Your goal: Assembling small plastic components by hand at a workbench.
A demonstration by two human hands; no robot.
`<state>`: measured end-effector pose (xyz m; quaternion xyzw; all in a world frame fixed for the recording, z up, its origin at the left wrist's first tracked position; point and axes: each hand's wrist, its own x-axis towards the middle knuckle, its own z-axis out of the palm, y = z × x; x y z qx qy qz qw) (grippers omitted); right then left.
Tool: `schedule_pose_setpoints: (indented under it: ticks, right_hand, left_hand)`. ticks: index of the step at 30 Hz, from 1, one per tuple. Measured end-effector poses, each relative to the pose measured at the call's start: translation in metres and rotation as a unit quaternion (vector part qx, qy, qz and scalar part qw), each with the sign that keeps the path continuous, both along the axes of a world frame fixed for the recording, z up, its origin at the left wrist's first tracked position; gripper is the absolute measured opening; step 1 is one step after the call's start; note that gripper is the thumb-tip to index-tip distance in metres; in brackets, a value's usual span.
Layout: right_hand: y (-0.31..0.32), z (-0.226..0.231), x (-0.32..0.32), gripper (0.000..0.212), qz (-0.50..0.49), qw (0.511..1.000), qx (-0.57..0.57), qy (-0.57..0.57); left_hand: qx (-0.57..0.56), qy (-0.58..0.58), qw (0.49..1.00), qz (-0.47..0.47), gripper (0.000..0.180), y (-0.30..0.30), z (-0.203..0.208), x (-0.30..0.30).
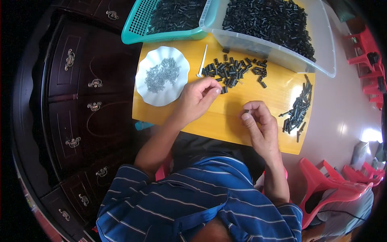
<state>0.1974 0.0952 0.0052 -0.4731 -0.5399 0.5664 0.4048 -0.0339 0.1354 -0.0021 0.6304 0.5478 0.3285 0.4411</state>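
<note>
My left hand [198, 99] is closed, thumb and forefinger together, beside a short black plastic tube [224, 90] at the near edge of a loose pile [231, 72]. Whether its fingertips grip anything is hidden. Between the thumb and forefinger of my right hand [262, 127] is a small black piece [245, 111], held above the yellow table [219, 121]. Left of the pile, a white plate with a wavy rim [144, 90] carries many small clear, thin pieces [163, 74]. A thin white stick with a flared end [202, 60] lies between plate and pile.
Behind the pile stand a green basket [133, 24] and a translucent bin [278, 50], both filled with black pieces. Longer black parts [298, 107] lie along the right table edge. A dark wooden cabinet [109, 72] stands left; red plastic chairs [322, 183] and another person [348, 209] are at right.
</note>
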Motion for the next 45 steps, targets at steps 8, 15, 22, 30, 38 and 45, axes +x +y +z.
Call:
schedule_pose_setpoints:
  ticks: [8,15,22,30,38,45]
  right_hand:
    - [0.000,0.001,0.001,0.014,0.004,1.000,-0.007,0.013]
    - [0.000,0.005,0.000,0.012,-0.023,0.973,-0.095,0.208]
    - [0.000,0.005,0.009,0.009,0.045,0.967,-0.127,0.217]
    - [0.001,0.004,0.004,0.015,0.016,0.944,-0.178,0.279]
    - [0.000,0.003,0.006,0.015,0.008,0.940,-0.175,0.294]
    - [0.000,-0.002,0.008,0.013,0.025,0.933,-0.179,0.312]
  left_hand:
    - [0.026,-0.045,0.999,0.018,0.008,0.003,-0.010,0.001]
    - [-0.011,-0.029,0.999,0.037,0.008,-0.019,-0.001,-0.006]
    - [-0.006,-0.071,0.997,0.028,0.006,-0.036,0.026,0.017]
    - [0.115,-0.082,0.990,-0.010,0.007,-0.029,0.039,0.041]
    - [0.138,-0.072,0.987,-0.033,0.009,-0.026,0.042,0.048]
    - [0.083,-0.156,0.982,-0.062,0.019,-0.025,0.034,0.047]
